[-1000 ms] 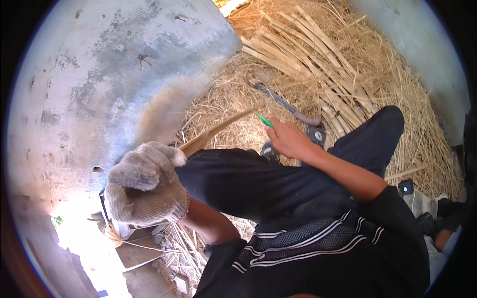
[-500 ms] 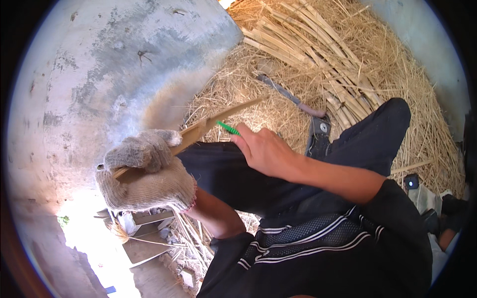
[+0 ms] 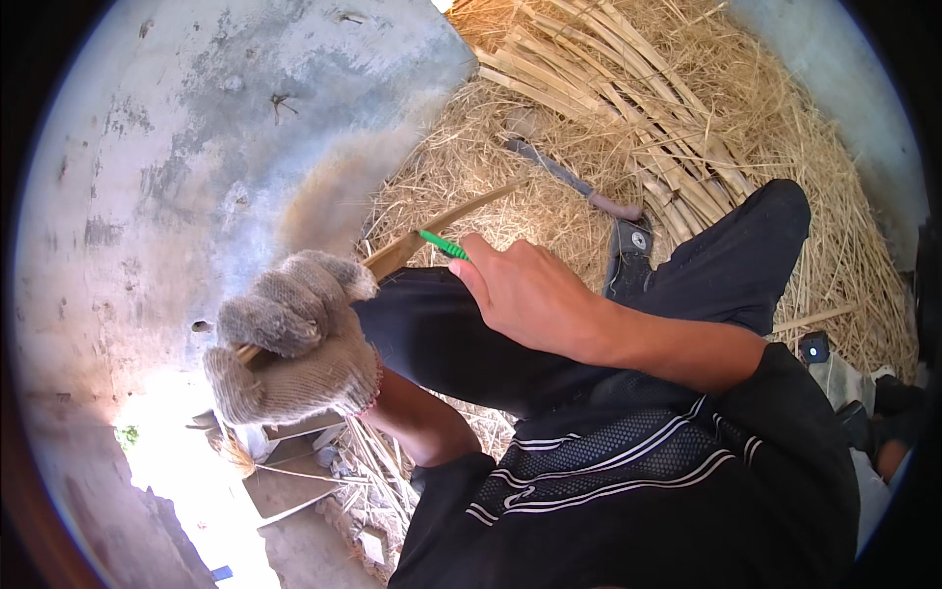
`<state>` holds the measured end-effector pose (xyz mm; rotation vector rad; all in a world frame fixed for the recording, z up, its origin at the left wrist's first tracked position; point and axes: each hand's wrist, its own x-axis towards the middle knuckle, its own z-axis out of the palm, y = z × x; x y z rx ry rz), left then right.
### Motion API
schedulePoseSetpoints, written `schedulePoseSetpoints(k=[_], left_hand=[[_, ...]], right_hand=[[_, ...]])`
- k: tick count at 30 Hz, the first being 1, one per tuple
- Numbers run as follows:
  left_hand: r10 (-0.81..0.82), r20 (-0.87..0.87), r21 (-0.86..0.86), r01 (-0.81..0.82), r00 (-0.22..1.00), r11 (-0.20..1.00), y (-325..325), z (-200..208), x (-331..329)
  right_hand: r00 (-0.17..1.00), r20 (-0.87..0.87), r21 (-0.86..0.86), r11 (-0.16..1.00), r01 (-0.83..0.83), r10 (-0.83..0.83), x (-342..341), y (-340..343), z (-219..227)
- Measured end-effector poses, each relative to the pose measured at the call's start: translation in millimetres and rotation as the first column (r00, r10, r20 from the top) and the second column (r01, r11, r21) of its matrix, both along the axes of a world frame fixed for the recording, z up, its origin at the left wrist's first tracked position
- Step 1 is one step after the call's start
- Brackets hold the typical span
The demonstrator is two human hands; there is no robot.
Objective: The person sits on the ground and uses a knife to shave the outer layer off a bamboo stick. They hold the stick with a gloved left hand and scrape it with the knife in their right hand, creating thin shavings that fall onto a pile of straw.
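My left hand [image 3: 294,329], in a grey knitted work glove, is closed round the lower part of a split bamboo strip [image 3: 392,255]. The strip slants up and away to the right, its thin far end over the straw. My bare right hand [image 3: 530,294] pinches a slim, ribbed green tool [image 3: 444,244] between thumb and fingers. Its tip meets the strip's edge, or lies very close to it, just beyond the glove. Whether the green tool has a blade or a point cannot be made out. My palm hides its rear part.
A bundle of split bamboo strips [image 3: 628,98] lies on loose straw [image 3: 824,216] at the far right. Nearby rests a curved tool with a brown handle [image 3: 614,205], beside my shoe [image 3: 629,253]. A stained wall [image 3: 196,177] rises on the left. A small black device [image 3: 813,347] sits at right.
My left hand has shifted slightly right and turned the strip a little. My right hand has edged left, bringing the green tool's tip to the strip.
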<state>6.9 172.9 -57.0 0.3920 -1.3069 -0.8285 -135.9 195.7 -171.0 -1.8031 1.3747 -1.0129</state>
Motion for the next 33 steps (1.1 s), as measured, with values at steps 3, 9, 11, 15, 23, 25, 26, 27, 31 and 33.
schedulePoseSetpoints(k=[3,9,11,15,23,25,26,27,31,33], left_hand=[[-0.069,0.018,-0.019,0.07,0.997,0.997,0,-2,-3],[-0.047,0.021,-0.014,0.047,0.999,0.999,-3,4,-6],[-0.039,0.003,-0.016,0.039,0.999,0.999,-4,3,-8],[-0.046,0.007,-0.001,0.046,0.999,0.999,-8,6,-9],[-0.037,0.052,0.077,0.033,0.998,0.996,-42,25,-5],[-0.001,0.037,0.08,-0.002,0.999,0.997,-41,27,-6],[0.015,0.027,0.086,-0.017,1.0,0.996,-40,25,-5],[0.002,0.025,0.075,-0.004,1.0,0.997,-40,30,-7],[0.074,0.024,0.061,-0.075,0.997,0.995,-47,40,-18],[0.063,-0.035,0.046,-0.062,0.997,0.997,-57,36,-9]], right_hand=[[1.0,-0.021,-0.026,1.0,0.018,-0.018,-2,2,-9],[0.998,-0.062,-0.015,1.0,0.025,-0.026,-6,4,2],[0.995,-0.082,-0.047,0.997,0.054,-0.058,-7,2,-16],[0.991,-0.131,0.077,0.996,0.034,-0.024,-20,-14,-31],[0.996,-0.045,0.17,0.982,0.081,-0.074,-29,-52,-87],[0.999,0.018,0.081,0.996,0.027,-0.028,-22,-53,-64],[0.999,0.046,0.04,0.999,0.003,-0.005,-16,-50,-50],[0.992,0.122,0.065,0.998,-0.024,0.016,-13,-46,-31],[0.987,0.149,-0.028,0.998,0.057,-0.052,-6,-58,-39],[0.992,0.118,-0.033,0.998,0.049,-0.044,-4,-64,-37]])
